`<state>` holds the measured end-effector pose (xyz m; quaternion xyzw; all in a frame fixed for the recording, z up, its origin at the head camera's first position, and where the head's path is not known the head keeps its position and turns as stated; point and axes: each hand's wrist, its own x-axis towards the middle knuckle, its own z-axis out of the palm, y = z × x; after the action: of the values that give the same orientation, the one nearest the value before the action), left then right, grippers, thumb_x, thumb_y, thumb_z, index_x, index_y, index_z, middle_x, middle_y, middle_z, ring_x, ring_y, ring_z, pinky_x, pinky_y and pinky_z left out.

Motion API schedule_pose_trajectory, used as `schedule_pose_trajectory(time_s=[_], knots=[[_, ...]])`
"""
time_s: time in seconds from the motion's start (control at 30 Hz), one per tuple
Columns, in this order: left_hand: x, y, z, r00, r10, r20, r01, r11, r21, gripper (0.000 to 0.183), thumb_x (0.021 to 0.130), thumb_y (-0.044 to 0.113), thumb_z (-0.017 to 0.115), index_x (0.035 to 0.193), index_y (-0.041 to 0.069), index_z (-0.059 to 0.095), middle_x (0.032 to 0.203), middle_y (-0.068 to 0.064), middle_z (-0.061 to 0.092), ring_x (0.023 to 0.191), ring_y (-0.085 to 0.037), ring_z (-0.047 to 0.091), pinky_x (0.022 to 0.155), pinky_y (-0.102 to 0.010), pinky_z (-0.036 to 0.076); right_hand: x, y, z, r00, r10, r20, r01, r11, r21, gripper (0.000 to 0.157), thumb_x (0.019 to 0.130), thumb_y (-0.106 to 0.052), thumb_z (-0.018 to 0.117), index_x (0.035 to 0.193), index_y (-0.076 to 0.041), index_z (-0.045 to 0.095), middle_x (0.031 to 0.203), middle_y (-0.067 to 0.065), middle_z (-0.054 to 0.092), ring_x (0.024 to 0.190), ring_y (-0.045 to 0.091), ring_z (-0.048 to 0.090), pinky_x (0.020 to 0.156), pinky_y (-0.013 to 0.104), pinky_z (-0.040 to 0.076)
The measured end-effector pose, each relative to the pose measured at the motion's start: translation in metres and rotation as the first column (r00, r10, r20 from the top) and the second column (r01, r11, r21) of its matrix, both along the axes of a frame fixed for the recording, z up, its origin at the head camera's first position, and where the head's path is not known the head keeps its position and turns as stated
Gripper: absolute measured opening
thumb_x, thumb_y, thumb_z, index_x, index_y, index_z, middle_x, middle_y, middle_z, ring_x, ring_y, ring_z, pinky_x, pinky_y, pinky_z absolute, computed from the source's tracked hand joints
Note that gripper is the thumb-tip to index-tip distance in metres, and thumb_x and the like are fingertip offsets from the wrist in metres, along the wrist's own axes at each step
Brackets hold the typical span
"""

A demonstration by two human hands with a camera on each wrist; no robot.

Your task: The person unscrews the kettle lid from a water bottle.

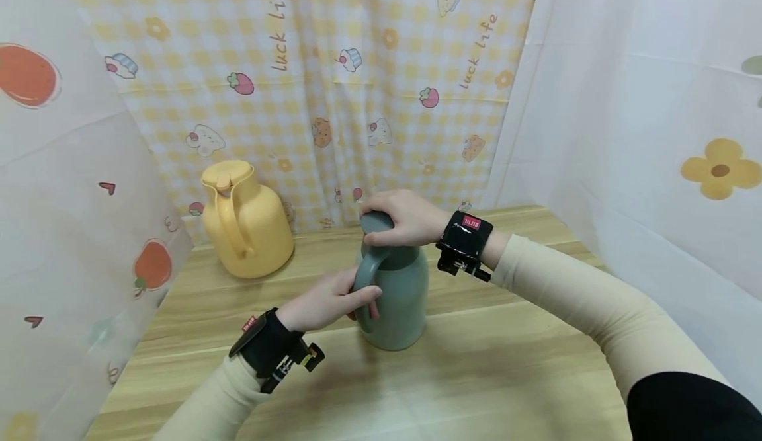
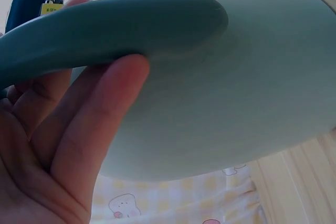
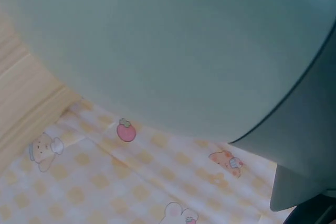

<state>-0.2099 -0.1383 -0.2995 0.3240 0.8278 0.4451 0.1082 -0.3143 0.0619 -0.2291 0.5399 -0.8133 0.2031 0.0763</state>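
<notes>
A grey-green thermos jug (image 1: 400, 309) stands upright on the wooden table in the head view. My left hand (image 1: 324, 302) holds its curved handle (image 1: 367, 269), thumb along one side and fingers around the other. From above, my right hand (image 1: 412, 217) grips the jug's round lid (image 1: 376, 221), thumb at the near side and fingers over the far side. The left wrist view shows the darker handle (image 2: 136, 24) between thumb and fingers. In the right wrist view the pale body (image 3: 157, 51) fills the top, and the right hand is out of sight.
A yellow thermos jug (image 1: 262, 236) with a spouted lid stands at the back left of the wooden table (image 1: 476, 361). Behind the table hangs a yellow checked curtain (image 1: 321, 97) with cartoon prints, and white printed sheets (image 1: 643, 130) close off both sides.
</notes>
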Motion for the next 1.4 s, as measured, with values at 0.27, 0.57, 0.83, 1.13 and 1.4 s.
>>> schedule_pose_trajectory(time_s=[0.27,0.57,0.83,1.13,1.4], knots=[[-0.001,0.001,-0.002,0.999,-0.023,0.036,0.024,1.0,-0.015,0.028,0.103,0.032,0.048,0.101,0.007,0.061,0.085,0.006,0.07,0.084,-0.015,0.063,0.069,-0.034,0.054,-0.008,0.001,-0.002,0.995,0.094,0.036,-0.094,0.996,0.003,0.041,0.086,-0.038,0.063,0.116,-0.011,0.065,0.115,0.002,0.064,0.088,0.012,0.057,0.071,0.03,0.047],[-0.006,0.0,0.006,0.998,-0.043,0.049,0.044,0.999,-0.021,0.027,0.103,0.032,0.047,0.106,0.007,0.058,0.087,0.004,0.07,0.084,-0.015,0.064,0.069,-0.035,0.053,-0.016,0.002,0.004,0.985,0.17,0.026,-0.17,0.985,-0.017,0.041,0.083,-0.035,0.064,0.115,-0.01,0.065,0.111,0.002,0.064,0.084,0.012,0.055,0.069,0.031,0.046],[-0.003,-0.002,0.004,0.997,-0.044,0.06,0.046,0.999,-0.029,0.026,0.103,0.03,0.048,0.102,0.008,0.062,0.086,0.005,0.07,0.081,-0.014,0.062,0.069,-0.033,0.053,-0.02,0.002,0.001,0.966,0.255,0.038,-0.254,0.967,-0.038,0.038,0.083,-0.03,0.068,0.115,-0.01,0.065,0.108,0.0,0.064,0.079,0.009,0.055,0.065,0.029,0.046],[0.009,0.006,0.001,0.995,-0.074,0.072,0.075,0.997,-0.012,0.026,0.103,0.029,0.048,0.103,0.007,0.061,0.085,0.005,0.07,0.081,-0.013,0.064,0.067,-0.033,0.054,-0.007,0.012,-0.004,0.968,0.248,0.042,-0.248,0.969,-0.02,0.04,0.086,-0.034,0.065,0.119,-0.013,0.064,0.112,-0.001,0.064,0.088,0.011,0.057,0.072,0.031,0.048],[0.006,0.004,0.005,0.997,-0.008,0.08,0.008,1.0,-0.003,0.032,0.103,0.033,0.047,0.102,0.004,0.059,0.087,0.0,0.071,0.085,-0.016,0.065,0.068,-0.037,0.055,-0.009,0.009,0.003,0.98,0.187,0.065,-0.187,0.982,0.001,0.052,0.1,-0.055,0.041,0.133,-0.02,0.06,0.134,-0.004,0.058,0.124,0.014,0.048,0.105,0.041,0.035]])
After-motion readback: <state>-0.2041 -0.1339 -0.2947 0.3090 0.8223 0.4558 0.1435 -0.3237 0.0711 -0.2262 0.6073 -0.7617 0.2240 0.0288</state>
